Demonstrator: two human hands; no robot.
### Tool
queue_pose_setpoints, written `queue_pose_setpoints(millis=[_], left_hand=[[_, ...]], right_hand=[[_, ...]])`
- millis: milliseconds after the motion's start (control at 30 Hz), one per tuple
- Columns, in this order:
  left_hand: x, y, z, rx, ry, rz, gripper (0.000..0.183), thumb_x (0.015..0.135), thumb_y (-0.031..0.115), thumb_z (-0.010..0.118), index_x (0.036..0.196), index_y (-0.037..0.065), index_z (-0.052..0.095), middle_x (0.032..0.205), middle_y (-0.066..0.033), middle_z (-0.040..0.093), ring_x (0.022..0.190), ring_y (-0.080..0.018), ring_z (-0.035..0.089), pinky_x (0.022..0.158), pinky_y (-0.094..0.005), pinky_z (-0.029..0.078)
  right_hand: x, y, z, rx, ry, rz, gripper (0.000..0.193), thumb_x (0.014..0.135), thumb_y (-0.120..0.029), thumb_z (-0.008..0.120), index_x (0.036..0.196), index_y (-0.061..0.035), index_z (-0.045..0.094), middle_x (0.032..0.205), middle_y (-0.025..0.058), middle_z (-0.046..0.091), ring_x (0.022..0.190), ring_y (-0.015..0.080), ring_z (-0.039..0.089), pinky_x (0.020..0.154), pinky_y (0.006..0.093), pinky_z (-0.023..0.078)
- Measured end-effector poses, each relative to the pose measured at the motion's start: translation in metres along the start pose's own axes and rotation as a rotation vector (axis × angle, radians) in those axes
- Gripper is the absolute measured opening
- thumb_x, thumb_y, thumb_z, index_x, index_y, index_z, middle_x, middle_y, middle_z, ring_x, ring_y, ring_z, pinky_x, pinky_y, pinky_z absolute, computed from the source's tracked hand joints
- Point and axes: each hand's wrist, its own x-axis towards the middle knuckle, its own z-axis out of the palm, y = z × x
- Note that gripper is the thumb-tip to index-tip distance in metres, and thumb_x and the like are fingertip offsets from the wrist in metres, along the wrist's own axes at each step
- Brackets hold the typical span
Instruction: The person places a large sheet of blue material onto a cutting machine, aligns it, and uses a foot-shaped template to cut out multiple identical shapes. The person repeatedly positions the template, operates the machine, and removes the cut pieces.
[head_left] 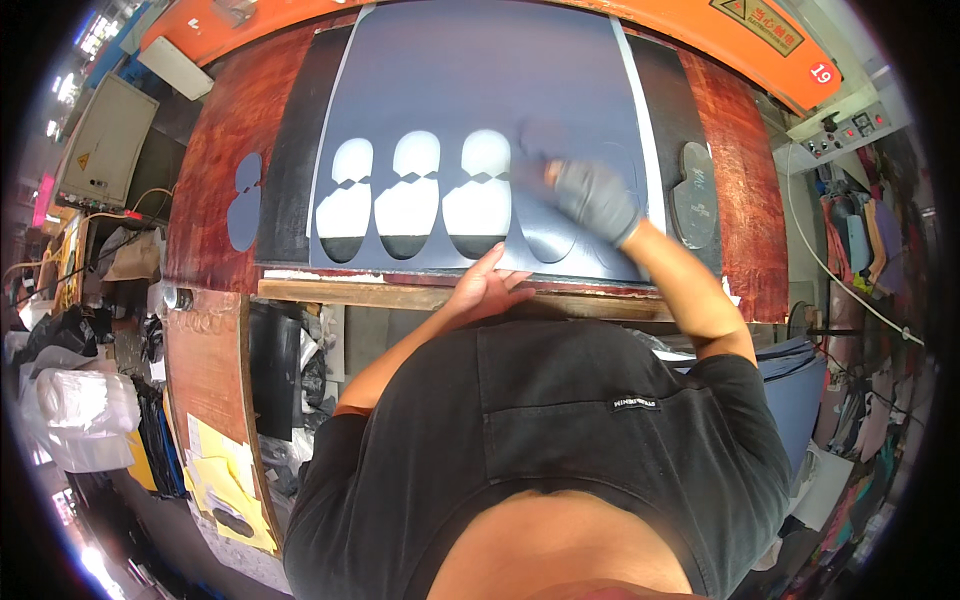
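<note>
A blue-grey sheet lies on a dark board, with three sole-shaped cut-outs showing white and black beneath. To their right, a sole-shaped outline still has blue-grey material in it. My left hand is bare and open, its fingers stretched out at the sheet's near edge, below the third cut-out. Above the outline is my right hand in a grey glove with bare fingertips. Motion smears its fingers, and a blurred dark shape shows beside them; whether they hold it is unclear.
A loose blue-grey sole-shaped piece lies on the reddish board at left. At right rests a dark sole-shaped block with markings. An orange machine beam spans the far side. Yellow papers lie on a side table at lower left.
</note>
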Motion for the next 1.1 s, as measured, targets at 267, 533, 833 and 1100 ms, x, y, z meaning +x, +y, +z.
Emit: queue_pose_setpoints(millis=[267, 533, 833, 1100], left_hand=[[0.018, 0.000, 0.014, -0.082, -0.027, -0.002, 0.050, 0.096, 0.040, 0.041, 0.136, 0.010, 0.034, 0.137, -0.0064, 0.041, 0.125, -0.0210, 0.040, 0.105, -0.0455, 0.029], [0.016, 0.003, 0.029, -0.255, -0.030, 0.028, 0.042, 0.097, 0.035, 0.041, 0.129, 0.008, 0.040, 0.127, -0.0083, 0.050, 0.125, -0.0266, 0.042, 0.104, -0.0440, 0.033], [0.027, 0.004, 0.023, -0.365, -0.085, 0.026, 0.039, 0.096, 0.029, 0.042, 0.125, 0.003, 0.044, 0.125, -0.0109, 0.051, 0.125, -0.0325, 0.041, 0.101, -0.0503, 0.035], [0.022, -0.018, 0.040, -0.034, 0.026, -0.003, 0.051, 0.095, 0.037, 0.047, 0.139, 0.014, 0.034, 0.130, -0.0055, 0.049, 0.123, -0.0263, 0.043, 0.099, -0.0442, 0.037]], right_hand=[[-0.048, -0.032, 0.001, 0.121, -0.403, 0.114, 0.066, 0.068, -0.020, 0.061, 0.129, 0.0005, 0.046, 0.137, 0.0213, 0.041, 0.128, 0.0345, 0.038, 0.108, 0.0456, 0.029], [-0.040, -0.026, -0.011, 0.090, -0.434, 0.156, 0.068, 0.072, -0.025, 0.063, 0.131, 0.0012, 0.044, 0.136, 0.0229, 0.041, 0.127, 0.0345, 0.040, 0.106, 0.0444, 0.031], [-0.026, -0.006, -0.013, 0.269, -0.072, 0.377, 0.037, 0.082, -0.021, 0.064, 0.112, 0.0009, 0.059, 0.102, 0.0177, 0.064, 0.096, 0.0256, 0.063, 0.081, 0.0366, 0.051], [0.015, 0.060, -0.103, 0.460, 0.569, 0.894, 0.027, 0.087, -0.019, 0.060, 0.107, -0.0008, 0.063, 0.082, 0.0039, 0.063, 0.076, 0.0100, 0.056, 0.071, 0.0258, 0.046]])
